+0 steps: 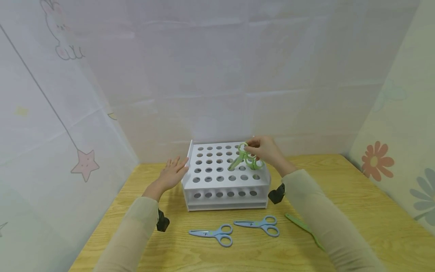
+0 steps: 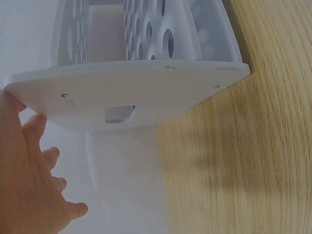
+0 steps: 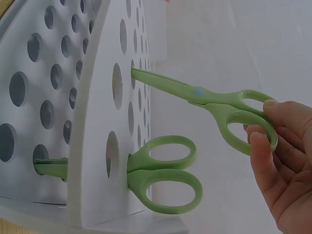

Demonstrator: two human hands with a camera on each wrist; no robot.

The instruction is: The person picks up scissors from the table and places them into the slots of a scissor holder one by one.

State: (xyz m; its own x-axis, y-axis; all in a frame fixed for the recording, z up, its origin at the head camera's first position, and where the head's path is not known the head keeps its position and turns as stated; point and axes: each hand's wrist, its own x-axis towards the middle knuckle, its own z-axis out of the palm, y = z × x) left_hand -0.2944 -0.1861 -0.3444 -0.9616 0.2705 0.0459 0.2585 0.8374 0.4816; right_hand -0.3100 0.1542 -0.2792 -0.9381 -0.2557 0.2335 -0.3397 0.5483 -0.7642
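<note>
The green scissors [image 3: 214, 99] hang slantwise over the top board of the white rack [image 1: 224, 185], blades together, tip pointing down at one of the holes. From where I stand, I can't be sure whether that tip is inside the hole or only at its rim. The right hand [image 3: 292, 180] has them by the handle loops, thumb and fingers closed in a pinch.

Just beside them, a second green pair [image 3: 141, 178] stands in a hole near the rack's right edge, loops above the board, blades showing beneath it.

I'd judge the step in hand to be fitting the held pair into its hole. The next move calls for tipping it more upright, keeping the blades together and lowering it without its loops knocking the neighbour's.

The left hand [image 1: 171, 173] touches the rack's left side panel, its fingers spread, perhaps to steady it.

The rack's back is near the cloth [image 1: 204, 68], so there's little room behind; above and to the right there's more. On the table [image 1: 170, 249], two blue scissors, one left [image 1: 210, 233] and one right [image 1: 256, 224], lie in front of the rack, and a green thing [image 1: 300, 223] is partly hidden by the right sleeve [image 1: 326, 215].
</note>
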